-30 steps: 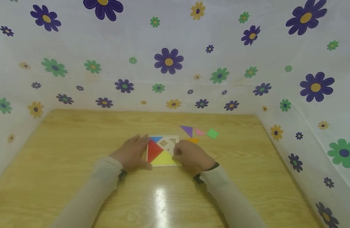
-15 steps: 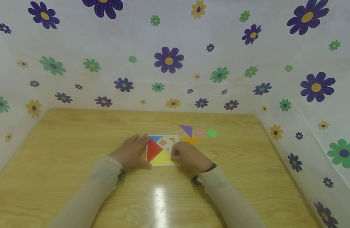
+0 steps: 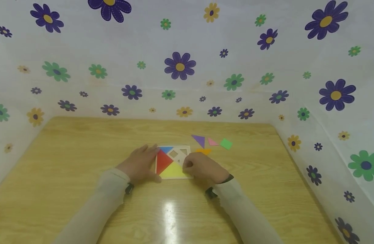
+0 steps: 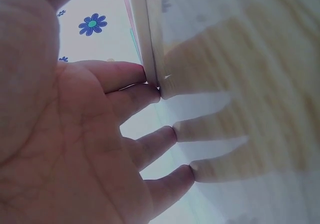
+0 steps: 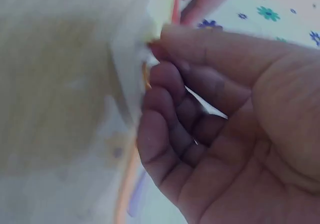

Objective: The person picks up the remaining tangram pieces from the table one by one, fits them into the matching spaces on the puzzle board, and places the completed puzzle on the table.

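A pale wooden tangram board [image 3: 181, 156] lies on the table with a red triangle [image 3: 163, 162], a yellow triangle [image 3: 173, 170] and a blue triangle [image 3: 166, 149] in it. My left hand [image 3: 139, 164] holds the board's left side, thumb at the near corner and fingers at the far one. In the left wrist view, fingertips touch the shiny tabletop beside the board's edge. My right hand [image 3: 205, 166] has curled fingers over the board's right side. Thumb and index finger pinch at the yellow triangle's right corner, and their tips mostly hide that corner.
An orange piece [image 3: 204, 151] lies just beyond my right hand. Farther back are a purple triangle [image 3: 200, 140], a pink triangle [image 3: 212, 141] and a green square [image 3: 226, 144]. White flowered cloth [image 3: 150, 51] surrounds the wooden table [image 3: 83, 142].
My right hand has shifted slightly left along the board's right side, uncovering more of the orange piece. My left hand and the loose pieces stay put.
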`<state>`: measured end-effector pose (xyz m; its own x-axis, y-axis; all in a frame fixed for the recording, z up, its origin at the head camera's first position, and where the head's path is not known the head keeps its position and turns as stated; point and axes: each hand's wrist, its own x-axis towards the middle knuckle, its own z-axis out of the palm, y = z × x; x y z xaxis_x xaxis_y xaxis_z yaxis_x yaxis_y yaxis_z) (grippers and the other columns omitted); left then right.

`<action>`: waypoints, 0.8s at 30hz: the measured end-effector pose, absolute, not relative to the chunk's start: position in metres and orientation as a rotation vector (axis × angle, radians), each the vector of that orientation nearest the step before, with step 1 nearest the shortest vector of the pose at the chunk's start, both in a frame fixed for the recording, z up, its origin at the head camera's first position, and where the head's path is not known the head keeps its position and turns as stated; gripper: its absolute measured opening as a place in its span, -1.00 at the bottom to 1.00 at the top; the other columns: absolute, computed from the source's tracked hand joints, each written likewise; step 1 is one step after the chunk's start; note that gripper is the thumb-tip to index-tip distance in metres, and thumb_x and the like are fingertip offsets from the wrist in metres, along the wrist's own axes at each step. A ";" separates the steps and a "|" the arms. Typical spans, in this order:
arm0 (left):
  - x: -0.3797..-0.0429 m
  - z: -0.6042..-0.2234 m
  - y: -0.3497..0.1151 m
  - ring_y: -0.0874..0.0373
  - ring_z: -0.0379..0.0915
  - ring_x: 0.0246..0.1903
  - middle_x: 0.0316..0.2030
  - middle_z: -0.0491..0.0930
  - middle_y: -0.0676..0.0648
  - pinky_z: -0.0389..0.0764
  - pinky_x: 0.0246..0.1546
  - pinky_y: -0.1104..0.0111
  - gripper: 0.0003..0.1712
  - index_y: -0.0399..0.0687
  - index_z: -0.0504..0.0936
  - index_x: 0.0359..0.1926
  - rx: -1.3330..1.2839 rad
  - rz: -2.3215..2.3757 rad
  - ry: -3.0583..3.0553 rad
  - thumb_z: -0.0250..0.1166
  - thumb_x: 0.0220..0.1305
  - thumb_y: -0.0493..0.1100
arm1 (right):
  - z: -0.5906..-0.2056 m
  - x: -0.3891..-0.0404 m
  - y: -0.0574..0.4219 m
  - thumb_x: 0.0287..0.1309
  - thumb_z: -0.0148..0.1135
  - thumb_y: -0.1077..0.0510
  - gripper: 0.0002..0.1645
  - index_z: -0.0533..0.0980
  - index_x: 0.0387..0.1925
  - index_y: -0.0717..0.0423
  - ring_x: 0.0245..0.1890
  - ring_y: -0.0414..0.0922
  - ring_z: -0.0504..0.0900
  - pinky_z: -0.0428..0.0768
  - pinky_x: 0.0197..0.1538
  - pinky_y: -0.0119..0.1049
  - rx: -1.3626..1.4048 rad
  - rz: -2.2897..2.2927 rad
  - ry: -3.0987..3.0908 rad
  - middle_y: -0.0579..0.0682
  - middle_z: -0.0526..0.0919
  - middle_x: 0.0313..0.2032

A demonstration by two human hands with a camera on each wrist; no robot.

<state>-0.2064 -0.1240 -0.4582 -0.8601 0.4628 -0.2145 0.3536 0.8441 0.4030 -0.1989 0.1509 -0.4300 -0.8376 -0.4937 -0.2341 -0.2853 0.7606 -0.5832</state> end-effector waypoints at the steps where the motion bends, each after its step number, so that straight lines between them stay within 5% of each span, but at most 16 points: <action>1: -0.206 -0.458 -0.124 -0.29 -0.15 0.59 0.63 0.00 -0.08 0.02 0.55 -0.17 0.37 -0.01 0.09 0.64 0.614 0.509 2.720 0.54 -0.04 0.42 | -0.428 -0.200 0.154 0.29 0.25 0.27 -0.84 0.65 -0.34 -0.05 -0.34 -0.19 0.54 0.57 -0.16 -0.29 -0.612 -0.775 2.574 -0.19 0.62 -0.39; 5: -0.205 -0.457 -0.126 -0.27 -0.17 0.60 0.64 -0.02 -0.05 0.02 0.55 -0.17 0.38 0.03 0.06 0.65 0.598 0.498 2.727 0.52 -0.03 0.46 | -0.417 -0.208 0.173 0.37 0.29 0.13 -0.91 0.68 -0.17 -0.02 -0.20 -0.19 0.59 0.63 0.02 -0.22 -0.666 -0.771 2.620 -0.19 0.69 -0.23; 12: -0.204 -0.453 -0.125 -0.29 -0.21 0.60 0.64 -0.04 -0.07 -0.03 0.56 -0.17 0.37 -0.01 0.05 0.65 0.618 0.507 2.708 0.50 0.00 0.46 | -0.403 -0.214 0.223 0.37 0.33 0.08 -0.65 0.66 0.06 0.21 -0.06 -0.05 0.64 0.65 0.10 -0.05 -0.546 -0.710 2.748 0.03 0.72 -0.06; 24: -0.203 -0.457 -0.123 -0.28 -0.22 0.60 0.65 -0.05 -0.06 -0.05 0.57 -0.16 0.36 0.01 0.05 0.65 0.606 0.507 2.692 0.50 0.00 0.44 | -0.398 -0.218 0.265 0.43 0.25 0.14 -0.61 0.57 0.12 0.34 0.08 0.19 0.60 0.57 0.20 0.15 -0.399 -0.626 2.871 0.26 0.65 0.08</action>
<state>-0.2030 -0.1235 -0.4569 -0.8532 0.4627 -0.2407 0.3434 0.8458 0.4084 -0.2179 0.2653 -0.3976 -0.9486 -0.2956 -0.1128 -0.2219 0.8756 -0.4291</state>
